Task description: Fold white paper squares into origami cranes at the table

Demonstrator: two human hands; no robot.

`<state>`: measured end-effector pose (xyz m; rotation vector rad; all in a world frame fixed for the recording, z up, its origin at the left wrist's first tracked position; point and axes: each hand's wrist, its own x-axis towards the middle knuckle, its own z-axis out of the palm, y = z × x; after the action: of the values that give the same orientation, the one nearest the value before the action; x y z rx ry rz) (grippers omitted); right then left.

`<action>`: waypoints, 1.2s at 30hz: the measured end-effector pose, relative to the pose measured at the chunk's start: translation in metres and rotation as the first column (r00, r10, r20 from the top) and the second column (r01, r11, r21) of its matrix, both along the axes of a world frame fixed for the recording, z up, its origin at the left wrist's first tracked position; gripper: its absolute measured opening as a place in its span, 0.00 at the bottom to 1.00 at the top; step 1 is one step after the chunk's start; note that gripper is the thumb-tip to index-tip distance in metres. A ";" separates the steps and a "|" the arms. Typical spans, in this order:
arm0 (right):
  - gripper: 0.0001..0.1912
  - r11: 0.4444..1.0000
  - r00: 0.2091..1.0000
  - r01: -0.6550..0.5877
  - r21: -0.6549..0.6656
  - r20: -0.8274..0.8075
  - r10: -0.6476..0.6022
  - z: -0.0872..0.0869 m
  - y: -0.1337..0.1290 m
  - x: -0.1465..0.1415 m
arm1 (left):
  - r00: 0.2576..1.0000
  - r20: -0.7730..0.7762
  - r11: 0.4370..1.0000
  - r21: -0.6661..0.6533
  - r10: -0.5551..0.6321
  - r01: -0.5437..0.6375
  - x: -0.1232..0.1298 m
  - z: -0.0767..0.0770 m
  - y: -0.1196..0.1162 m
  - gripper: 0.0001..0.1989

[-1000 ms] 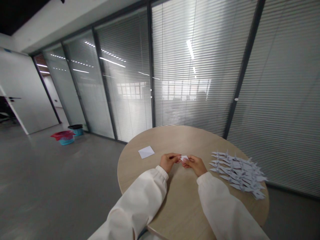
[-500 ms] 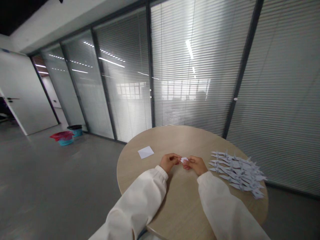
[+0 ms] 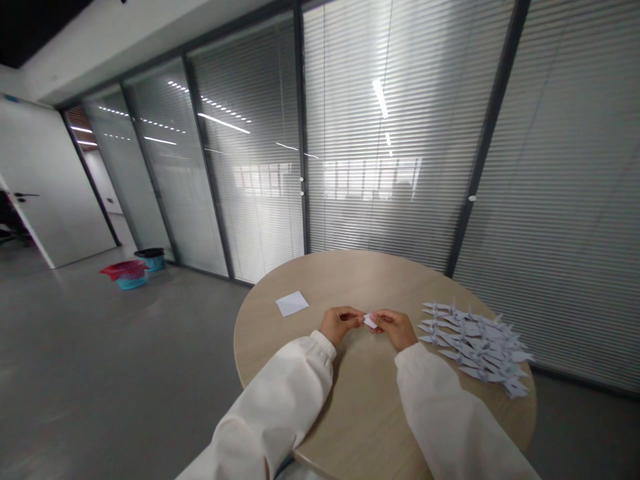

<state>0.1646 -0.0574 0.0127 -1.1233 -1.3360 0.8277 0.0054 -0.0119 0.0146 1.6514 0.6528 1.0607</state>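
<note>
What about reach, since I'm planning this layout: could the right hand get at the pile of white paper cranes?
Probably yes: the right hand is close beside the pile of white paper cranes, no object between them; it would likely need to release the small white folded paper it pinches.

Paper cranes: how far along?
Done: a heap of white folded paper cranes at the table's right. In hand: a small folded white paper piece pinched between the left hand and right hand. Remaining: one flat white paper square, unfolded.
</note>
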 end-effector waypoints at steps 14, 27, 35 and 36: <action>0.18 0.999 1.000 -0.013 0.034 -0.003 0.013 0.002 -0.002 -0.005 | 0.992 0.069 0.994 0.001 0.110 -0.111 -0.003 0.006 0.002 0.16; 0.10 0.964 0.940 0.103 0.245 0.293 -0.175 -0.010 0.003 -0.008 | 0.975 -0.099 0.899 0.413 0.201 -0.144 -0.004 0.013 -0.010 0.13; 0.10 0.968 0.936 0.126 0.217 0.297 -0.188 -0.001 -0.004 -0.010 | 0.968 -0.122 0.901 0.404 0.221 -0.155 -0.005 0.012 -0.008 0.14; 0.11 0.970 0.940 0.124 0.209 0.289 -0.182 0.001 -0.005 -0.010 | 0.966 -0.122 0.902 0.400 0.227 -0.162 -0.006 0.011 -0.008 0.15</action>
<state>0.1543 -0.0626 0.0136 -1.2215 -1.5240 0.4122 -0.0002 -0.0195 0.0260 2.0688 0.7658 1.2665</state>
